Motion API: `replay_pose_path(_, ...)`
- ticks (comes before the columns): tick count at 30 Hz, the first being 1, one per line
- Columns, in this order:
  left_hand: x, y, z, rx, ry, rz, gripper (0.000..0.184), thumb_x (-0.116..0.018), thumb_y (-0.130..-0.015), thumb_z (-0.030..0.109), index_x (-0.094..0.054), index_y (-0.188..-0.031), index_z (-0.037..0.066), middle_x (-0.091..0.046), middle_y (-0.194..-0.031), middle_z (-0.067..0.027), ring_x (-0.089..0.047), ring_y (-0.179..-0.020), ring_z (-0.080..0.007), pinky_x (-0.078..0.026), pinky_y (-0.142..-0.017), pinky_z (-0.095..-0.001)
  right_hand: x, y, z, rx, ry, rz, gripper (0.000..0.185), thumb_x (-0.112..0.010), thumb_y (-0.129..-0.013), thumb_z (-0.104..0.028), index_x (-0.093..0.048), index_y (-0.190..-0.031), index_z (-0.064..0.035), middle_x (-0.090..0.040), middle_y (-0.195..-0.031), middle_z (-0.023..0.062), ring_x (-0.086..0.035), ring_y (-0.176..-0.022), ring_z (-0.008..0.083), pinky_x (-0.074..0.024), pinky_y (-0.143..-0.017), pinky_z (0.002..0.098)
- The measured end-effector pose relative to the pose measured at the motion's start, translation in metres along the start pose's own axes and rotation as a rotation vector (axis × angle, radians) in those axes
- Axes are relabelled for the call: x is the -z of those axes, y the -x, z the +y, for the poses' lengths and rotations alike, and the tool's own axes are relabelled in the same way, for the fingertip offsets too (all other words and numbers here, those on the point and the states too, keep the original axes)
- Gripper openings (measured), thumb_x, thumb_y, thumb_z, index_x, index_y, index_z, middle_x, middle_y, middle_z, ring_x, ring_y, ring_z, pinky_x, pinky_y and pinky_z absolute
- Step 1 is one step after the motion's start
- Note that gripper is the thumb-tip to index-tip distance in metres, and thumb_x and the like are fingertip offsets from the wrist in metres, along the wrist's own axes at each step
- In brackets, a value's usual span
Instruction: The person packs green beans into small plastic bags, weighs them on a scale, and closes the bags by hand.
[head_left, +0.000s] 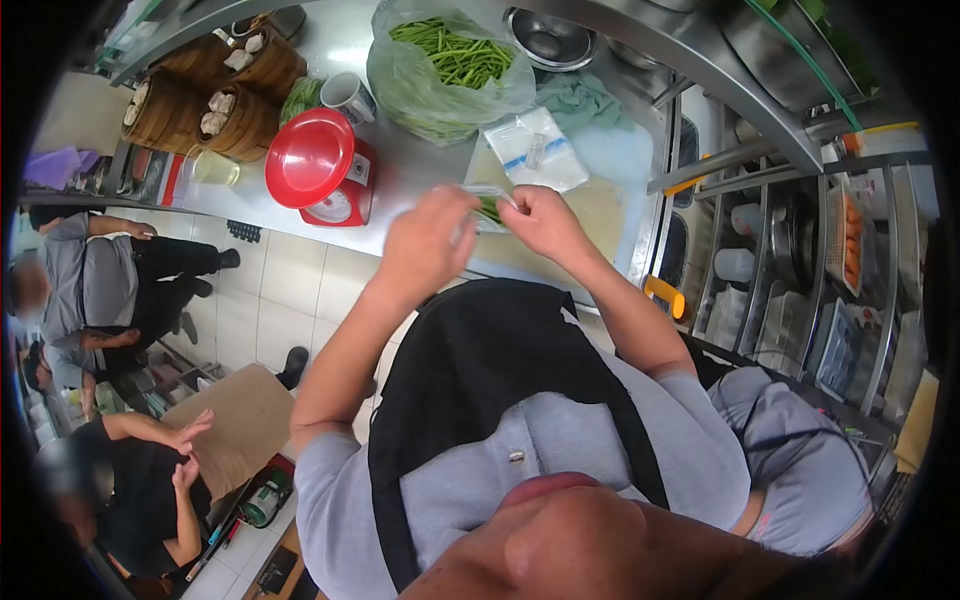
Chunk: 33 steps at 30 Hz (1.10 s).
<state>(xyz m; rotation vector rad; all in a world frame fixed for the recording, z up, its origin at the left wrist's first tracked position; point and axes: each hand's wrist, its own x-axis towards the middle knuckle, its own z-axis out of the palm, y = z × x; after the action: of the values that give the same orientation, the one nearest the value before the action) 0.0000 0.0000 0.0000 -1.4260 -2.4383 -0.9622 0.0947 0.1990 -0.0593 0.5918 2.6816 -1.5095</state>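
Observation:
Between my two hands, over the front of the work surface, is a small clear plastic bag (488, 209) with cut green beans inside. My right hand (545, 225) pinches the bag's edge between thumb and fingers. On the other side, my left hand (430, 238) is curled at the bag and somewhat blurred, its fingertips partly hidden. A stack of flat clear bags (555, 160) with a blue stripe lies on the cutting board (590, 215) just beyond. Farther back, a large open plastic bag (400, 95) holds long green beans (455, 55). To the left stands a red kitchen scale (310, 158) with a dish on top.
A patterned cup (347, 97) and bamboo steamers (235, 122) stand left of the large bag. A metal bowl (550, 38) and green cloth (585, 100) lie back right. A yellow handle (664, 297) sticks out near the board. Other people (95, 265) are at left; shelving (800, 270) runs along the right.

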Motion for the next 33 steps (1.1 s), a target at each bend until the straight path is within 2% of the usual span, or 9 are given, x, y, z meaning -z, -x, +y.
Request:
replay_pose_path(2,-0.009,0.008,0.003,-0.126,-0.056,-0.338,0.032,-0.065,-0.085,0.008,-0.065,-0.116,0.003,-0.069,-0.103,-0.0110,-0.072,-0.081,-0.0309,-0.058,-0.064,-0.0412,-0.010,-0.002,0.000,0.011,-0.083,-0.015,0.041,-0.069,-0.091,-0.033,-0.056,-0.071,0.0008,-0.056,-0.061,0.0161,-0.052,-0.056,0.0251,-0.0427,-0.056,0.0426)
replay_pose_path(5,-0.077,0.017,-0.029,-0.158,-0.139,-0.477,0.025,-0.063,-0.087,0.009,-0.067,-0.112,0.005,-0.068,-0.103,-0.0106,-0.071,-0.074,-0.0315,-0.057,-0.060,-0.0414,0.005,-0.006,0.006,-0.010,-0.060,0.007,0.040,-0.069,-0.091,-0.030,-0.054,-0.070,0.0006,-0.055,-0.061,0.0149,-0.052,-0.055,0.0244,-0.0423,-0.056,0.0425)
replay_pose_path(8,-0.058,0.008,-0.013,-0.206,-0.107,-0.343,0.020,-0.061,-0.087,0.009,-0.067,-0.106,0.006,-0.068,-0.098,-0.0095,-0.071,-0.073,-0.0315,-0.056,-0.060,-0.0424,0.003,-0.004,0.012,0.017,-0.055,0.013,0.038,-0.068,-0.090,-0.029,-0.053,-0.070,-0.0001,-0.055,-0.061,0.0141,-0.052,-0.056,0.0241,-0.0426,-0.056,0.0421)
replay_pose_path(19,-0.033,0.013,-0.025,-0.208,-0.261,-0.508,0.010,-0.065,-0.085,0.011,-0.065,-0.095,0.006,-0.067,-0.091,-0.0079,-0.071,-0.083,-0.0272,-0.056,-0.064,-0.0420,0.012,-0.006,0.011,0.012,0.007,-0.014,0.037,-0.067,-0.091,-0.032,-0.058,-0.075,0.0000,-0.061,-0.067,0.0165,-0.059,-0.062,0.0293,-0.0464,-0.061,0.0428)
replay_pose_path(21,-0.015,0.016,-0.013,-0.234,-0.089,-0.295,0.020,-0.071,-0.083,0.010,-0.066,-0.101,0.005,-0.068,-0.094,-0.0070,-0.071,-0.082,-0.0275,-0.057,-0.068,-0.0416,0.016,-0.003,0.007,-0.010,0.044,-0.030,0.038,-0.067,-0.091,-0.034,-0.059,-0.076,-0.0002,-0.062,-0.067,0.0170,-0.060,-0.063,0.0307,-0.0467,-0.062,0.0437)
replay_pose_path(26,-0.016,0.001,-0.007,0.244,-0.050,0.132,0.024,-0.079,-0.086,0.019,-0.069,-0.102,0.004,-0.072,-0.100,-0.0173,-0.070,-0.086,-0.0375,-0.055,-0.073,-0.0436,0.018,0.005,-0.005,0.017,0.071,-0.084,0.037,-0.067,-0.093,-0.037,-0.063,-0.085,-0.0010,-0.065,-0.072,0.0164,-0.061,-0.064,0.0340,-0.0490,-0.063,0.0450)
replay_pose_path(30,-0.051,0.012,-0.041,0.541,0.198,-0.124,0.025,-0.071,-0.090,0.019,-0.068,-0.103,-0.003,-0.070,-0.082,-0.0185,-0.068,-0.077,-0.0360,-0.053,-0.073,-0.0430,0.013,0.010,-0.024,0.148,0.158,0.116,0.028,-0.070,-0.092,-0.031,-0.065,-0.092,-0.0036,-0.066,-0.079,0.0137,-0.064,-0.074,0.0335,-0.0520,-0.076,0.0444)
replay_pose_path(32,-0.056,0.014,-0.048,0.561,0.255,-0.098,0.023,-0.071,-0.091,0.018,-0.069,-0.102,-0.002,-0.070,-0.082,-0.0182,-0.068,-0.075,-0.0333,-0.052,-0.071,-0.0421,0.013,0.009,-0.025,0.737,0.349,0.332,0.021,-0.071,-0.088,-0.023,-0.066,-0.098,-0.0061,-0.064,-0.089,0.0129,-0.064,-0.091,0.0338,-0.0479,-0.095,0.0475)
replay_pose_path(33,-0.056,0.015,-0.049,0.578,0.328,-0.085,0.022,-0.070,-0.091,0.017,-0.070,-0.102,-0.002,-0.070,-0.082,-0.0180,-0.067,-0.073,-0.0307,-0.052,-0.070,-0.0412,0.009,0.008,-0.021,0.756,0.331,0.324,0.021,-0.071,-0.088,-0.023,-0.066,-0.098,-0.0061,-0.064,-0.089,0.0129,-0.064,-0.091,0.0338,-0.0479,-0.095,0.0475)
